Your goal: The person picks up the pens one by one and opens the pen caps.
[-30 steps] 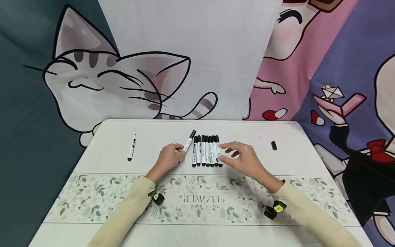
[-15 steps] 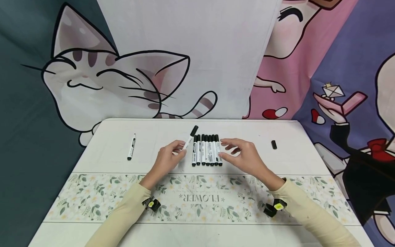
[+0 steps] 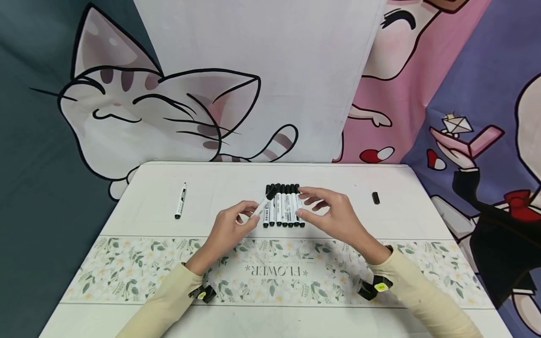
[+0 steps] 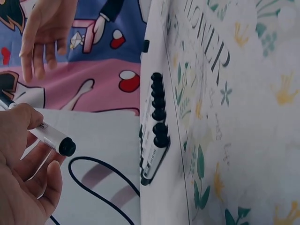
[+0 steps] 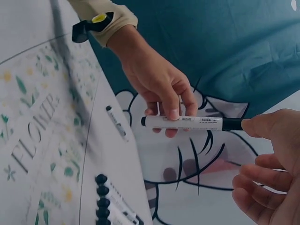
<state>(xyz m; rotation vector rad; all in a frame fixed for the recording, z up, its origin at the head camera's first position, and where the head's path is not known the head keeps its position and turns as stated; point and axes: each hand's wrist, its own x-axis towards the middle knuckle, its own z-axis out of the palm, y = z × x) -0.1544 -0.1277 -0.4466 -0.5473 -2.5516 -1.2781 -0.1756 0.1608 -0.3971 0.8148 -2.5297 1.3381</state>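
My left hand (image 3: 230, 223) pinches a white marker (image 5: 187, 123) between thumb and fingers, its black cap (image 3: 272, 191) on and pointing up to the right. In the left wrist view the marker's black end (image 4: 67, 146) faces the camera, raised off the table. Under it lies a tight row of several capped markers (image 3: 284, 209), all side by side. My right hand (image 3: 331, 213) hovers by the row's right end, fingers loosely bent with a gap to the thumb. From the right wrist camera, the thumb (image 5: 265, 123) overlaps the cap's tip.
An uncapped marker (image 3: 181, 202) lies alone on the left of the white table (image 3: 139, 211). Off to the right rests a loose black cap (image 3: 375, 197). A flower-printed band (image 3: 160, 267) crosses the table, and a cartoon cloth (image 3: 262, 47) hangs behind.
The left hand has lifted the marker from beside the row and brought it right, so its cap now overlaps the row in the head view. The right hand has shifted slightly left.
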